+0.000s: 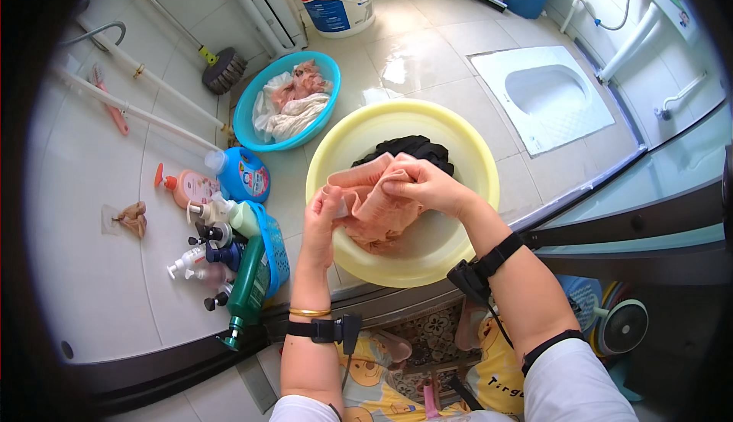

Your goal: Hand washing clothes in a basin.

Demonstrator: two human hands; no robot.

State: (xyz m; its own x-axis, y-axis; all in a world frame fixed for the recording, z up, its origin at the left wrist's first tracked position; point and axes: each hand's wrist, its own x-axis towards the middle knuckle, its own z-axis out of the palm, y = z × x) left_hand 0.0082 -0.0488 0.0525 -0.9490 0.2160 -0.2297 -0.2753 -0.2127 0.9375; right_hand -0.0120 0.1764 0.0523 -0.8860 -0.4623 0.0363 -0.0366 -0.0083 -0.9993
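Over a pale yellow plastic basin (326,161), both hands hold a peach-pink garment (381,221) by its ribbed elastic band. My left hand (323,213) pinches the band at its left side, thumb uppermost. My right hand (421,181) grips the band further right and a little farther from me. The band is spread into a loop between the hands, and the rest of the cloth hangs down into the basin. Behind the garment lies a crumpled black cloth (415,150) on the basin floor, partly hidden by my right hand and the pink fabric.
A turquoise basin (240,116) holding white and pink laundry stands beyond on the left. Near my left forearm are a blue basket (278,250) of pump bottles and a blue detergent jug (246,176). A squat toilet (544,98) is set in the floor at right; a white bucket (332,1) stands behind.
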